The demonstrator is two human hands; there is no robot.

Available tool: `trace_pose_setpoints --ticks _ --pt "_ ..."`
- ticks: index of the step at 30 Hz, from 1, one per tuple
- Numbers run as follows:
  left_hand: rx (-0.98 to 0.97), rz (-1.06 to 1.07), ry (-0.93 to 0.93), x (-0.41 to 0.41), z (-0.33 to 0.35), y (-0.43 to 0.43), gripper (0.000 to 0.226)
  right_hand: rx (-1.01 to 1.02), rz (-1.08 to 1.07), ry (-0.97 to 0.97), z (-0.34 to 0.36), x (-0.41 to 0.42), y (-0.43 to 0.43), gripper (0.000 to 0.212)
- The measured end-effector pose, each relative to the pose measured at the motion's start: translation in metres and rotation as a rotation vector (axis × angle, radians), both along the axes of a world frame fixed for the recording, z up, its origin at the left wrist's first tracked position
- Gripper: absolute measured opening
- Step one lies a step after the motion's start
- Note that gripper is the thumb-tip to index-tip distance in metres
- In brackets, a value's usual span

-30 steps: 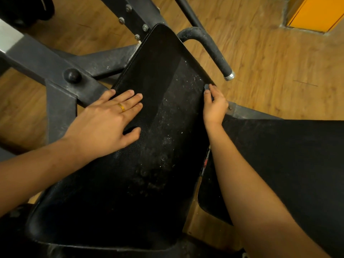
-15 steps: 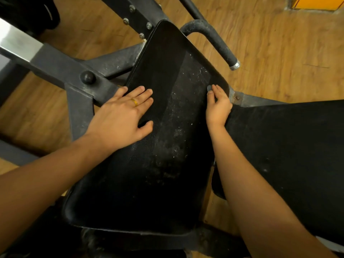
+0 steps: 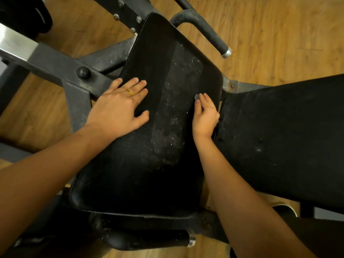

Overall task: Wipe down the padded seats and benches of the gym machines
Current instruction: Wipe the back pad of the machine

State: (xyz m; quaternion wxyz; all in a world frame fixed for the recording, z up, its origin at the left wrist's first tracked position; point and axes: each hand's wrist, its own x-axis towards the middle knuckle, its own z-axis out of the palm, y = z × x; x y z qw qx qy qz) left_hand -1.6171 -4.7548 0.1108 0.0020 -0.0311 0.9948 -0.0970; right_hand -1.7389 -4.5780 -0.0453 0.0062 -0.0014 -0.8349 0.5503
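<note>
A black padded seat (image 3: 167, 71), dusted with white specks down its middle, fills the centre of the head view. My left hand (image 3: 119, 107), wearing a gold ring, lies flat with straight fingers on the seat's left side. Along the seat's right edge rests my right hand (image 3: 204, 116), its fingers straight. A small grey thing (image 3: 196, 96) shows at its fingertips; I cannot tell what it is. To the right sits a second black pad (image 3: 288, 136), also speckled.
The machine's dark steel frame (image 3: 61, 66) runs left of the seat, with a bolted plate (image 3: 128, 17) behind it. One black handle bar (image 3: 210, 32) sticks out at the back right, another (image 3: 149, 239) below the seat's near edge. The floor (image 3: 279, 34) is wood.
My right hand has slid a little back from the seat's far right corner toward me along the edge. The left hand stays flat on the left side. The view has shifted.
</note>
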Motion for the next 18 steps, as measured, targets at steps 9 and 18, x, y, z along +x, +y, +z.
trace_pose_setpoints --ticks 9,18 --pt "0.000 0.004 -0.001 0.001 0.001 0.000 0.068 -0.048 -0.005 -0.041 -0.003 0.137 0.037 0.029" --pt "0.010 -0.009 0.004 0.000 0.003 0.003 0.062 -0.068 0.000 -0.118 0.014 0.144 0.031 0.030"
